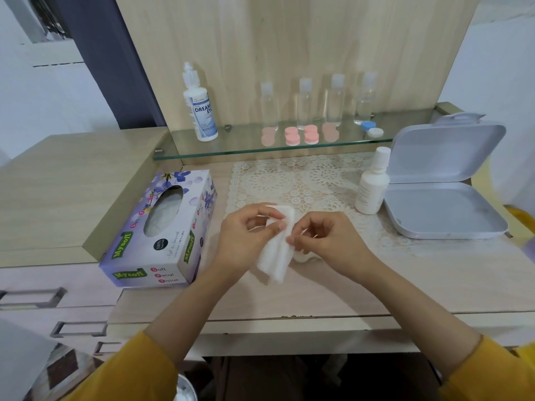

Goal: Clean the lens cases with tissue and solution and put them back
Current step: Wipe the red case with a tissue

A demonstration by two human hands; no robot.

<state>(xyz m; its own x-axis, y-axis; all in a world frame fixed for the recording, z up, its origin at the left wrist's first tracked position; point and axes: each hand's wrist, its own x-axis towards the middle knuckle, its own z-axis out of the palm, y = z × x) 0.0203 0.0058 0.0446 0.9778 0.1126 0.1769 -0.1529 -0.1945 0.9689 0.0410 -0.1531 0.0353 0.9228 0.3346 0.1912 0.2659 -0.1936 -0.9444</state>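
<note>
A folded white tissue (276, 257) hangs between both hands above the desk. My left hand (246, 241) pinches its upper edge with thumb and fingers. My right hand (330, 241) pinches the same tissue from the right side; I cannot tell whether a lens case is inside the folds. Two pink lens cases (291, 135) (311, 134) and a blue and white lens case (372, 129) lie on the glass shelf (202, 149). A white solution bottle (372, 183) stands on the lace mat (304, 180), right of my hands.
A purple tissue box (162, 230) lies at the left. An open grey case (443, 186) sits at the right. A labelled solution bottle (199, 108) and several clear bottles (305, 105) stand on the shelf. Drawer handles (31, 298) are at the lower left.
</note>
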